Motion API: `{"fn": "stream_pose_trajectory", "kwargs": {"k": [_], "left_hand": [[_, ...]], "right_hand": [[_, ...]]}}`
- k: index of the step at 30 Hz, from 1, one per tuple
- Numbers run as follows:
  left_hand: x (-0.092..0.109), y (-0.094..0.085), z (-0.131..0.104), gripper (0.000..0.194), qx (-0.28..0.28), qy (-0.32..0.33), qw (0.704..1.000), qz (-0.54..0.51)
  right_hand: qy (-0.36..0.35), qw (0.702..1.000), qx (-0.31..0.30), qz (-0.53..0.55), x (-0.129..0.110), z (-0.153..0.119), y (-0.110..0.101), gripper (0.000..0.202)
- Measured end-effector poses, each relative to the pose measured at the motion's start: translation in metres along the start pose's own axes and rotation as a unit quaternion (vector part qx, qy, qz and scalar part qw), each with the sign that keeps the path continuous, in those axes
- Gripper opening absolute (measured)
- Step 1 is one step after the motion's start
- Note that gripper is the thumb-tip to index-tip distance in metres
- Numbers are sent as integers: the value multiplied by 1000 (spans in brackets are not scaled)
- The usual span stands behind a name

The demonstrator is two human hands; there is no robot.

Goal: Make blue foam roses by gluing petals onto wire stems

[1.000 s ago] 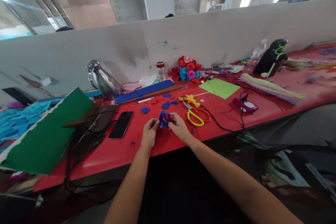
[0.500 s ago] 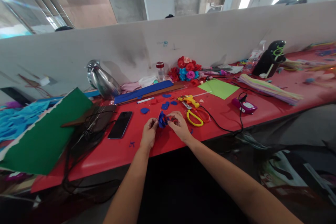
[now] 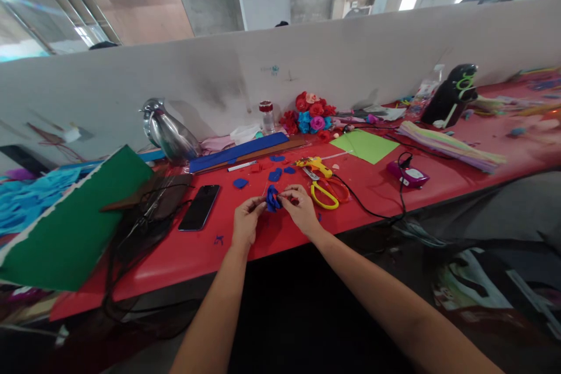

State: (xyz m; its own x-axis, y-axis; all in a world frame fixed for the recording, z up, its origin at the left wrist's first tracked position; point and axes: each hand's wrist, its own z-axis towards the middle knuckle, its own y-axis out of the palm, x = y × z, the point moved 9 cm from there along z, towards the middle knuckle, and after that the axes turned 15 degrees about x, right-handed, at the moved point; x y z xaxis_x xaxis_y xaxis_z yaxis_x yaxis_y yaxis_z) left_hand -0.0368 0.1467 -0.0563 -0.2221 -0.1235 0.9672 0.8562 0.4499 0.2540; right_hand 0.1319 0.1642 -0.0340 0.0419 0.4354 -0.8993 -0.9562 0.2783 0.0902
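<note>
A small dark blue paper flower (image 3: 272, 198) is held just above the red table (image 3: 175, 251), near its front edge. My left hand (image 3: 246, 219) pinches it from the left side, and my right hand (image 3: 301, 210) has its fingertips closed on its right side. Several blue paper petals (image 3: 275, 175) lie behind the hands, beside small red scraps (image 3: 256, 168). To the right of my right hand are yellow-handled scissors (image 3: 325, 194) and a yellow glue gun (image 3: 319, 166).
A black phone (image 3: 199, 208) lies left of my hands, with a green sheet (image 3: 74, 234) farther left. Behind stand a steel jug (image 3: 170, 131), a red-lidded jar (image 3: 266, 118) and paper flowers (image 3: 313, 114). A purple power box (image 3: 408, 176) with cables sits right.
The blue flower has turned slightly between my fingers and looks rounder. My left hand has shifted a little, its fingers now more stretched toward the flower.
</note>
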Motion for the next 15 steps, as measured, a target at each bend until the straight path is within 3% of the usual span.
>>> {"fn": "stream_pose_trajectory", "kwargs": {"k": [7,15], "left_hand": [[3,-7,3,21,36,10,999,-10],[5,-8,4,16,38,15,999,-1]], "right_hand": [[6,999,-48,8,0,-4,8,11],[1,999,-46,25,1,-3,10,10]]}}
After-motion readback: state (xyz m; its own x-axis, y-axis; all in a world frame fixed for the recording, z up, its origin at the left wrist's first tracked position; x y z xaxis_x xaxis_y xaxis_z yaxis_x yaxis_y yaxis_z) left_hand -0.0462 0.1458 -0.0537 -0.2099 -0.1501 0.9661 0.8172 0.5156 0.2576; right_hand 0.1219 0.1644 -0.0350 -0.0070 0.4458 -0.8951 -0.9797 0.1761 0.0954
